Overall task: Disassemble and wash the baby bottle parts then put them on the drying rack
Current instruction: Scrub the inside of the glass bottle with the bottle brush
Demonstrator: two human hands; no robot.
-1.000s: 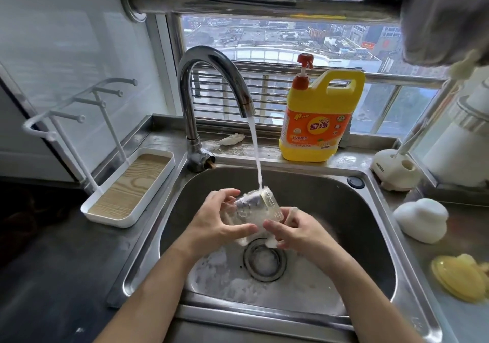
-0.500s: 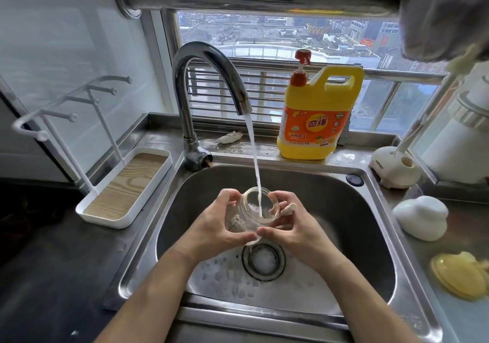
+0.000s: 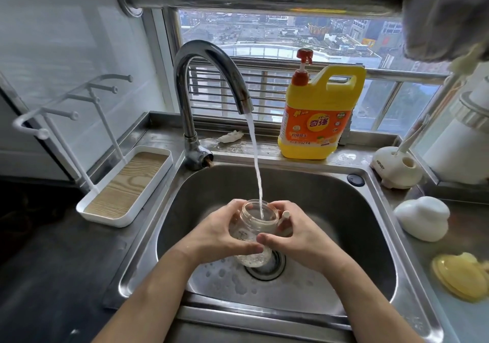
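I hold the clear glass baby bottle body [image 3: 255, 226] upright over the sink drain [image 3: 267, 266], mouth up. Water from the tap [image 3: 209, 83] runs straight into its opening. My left hand [image 3: 219, 233] grips its left side, thumb across the front. My right hand [image 3: 293, 237] wraps the right side and also has a small white piece [image 3: 285, 214] sticking up between its fingers. The white drying rack [image 3: 124, 189] with pegs and a wood-look tray stands left of the sink. A yellow bottle part [image 3: 457, 279] and a white domed cap [image 3: 420, 221] lie on the right counter.
A yellow dish soap jug [image 3: 317, 115] stands on the ledge behind the steel sink [image 3: 169, 210]. A white brush holder [image 3: 394, 168] sits at the back right, beside a white appliance [image 3: 460, 136]. A grey cloth [image 3: 444, 12] hangs from the rail above. Soap foam lies on the sink floor.
The bottle was tilted on its side under the stream; now it stands mouth up and fills with water. Both hands have shifted slightly toward me with it.
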